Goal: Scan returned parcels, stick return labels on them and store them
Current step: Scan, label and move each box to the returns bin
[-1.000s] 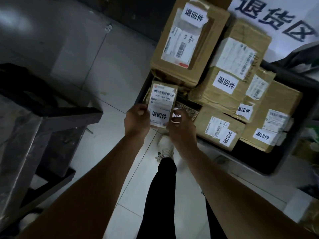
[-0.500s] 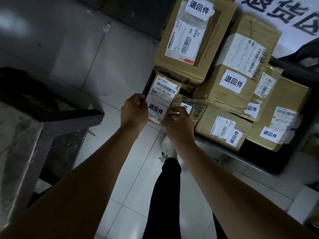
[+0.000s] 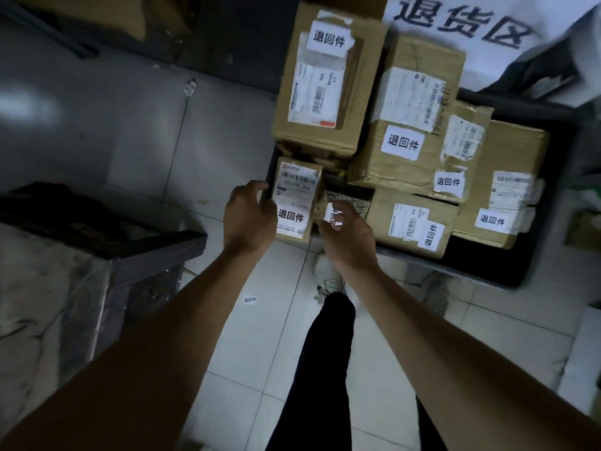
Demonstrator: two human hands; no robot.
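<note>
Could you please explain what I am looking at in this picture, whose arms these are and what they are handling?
There is no machine here: the picture comes from a camera worn on a person's head, looking down past their own two bare arms. The left hand grips the side of a small parcel, which carries a shipping label and a white return label. The right hand hovers beside it with loose fingers, over another parcel whose label it partly hides; I cannot tell whether it touches it. Both hands are at the edge of a dark crate filled with cardboard boxes, each bearing the same return label. A white sign lies behind them. One loose label lies on the tiled floor, near the person's shoe.
</note>
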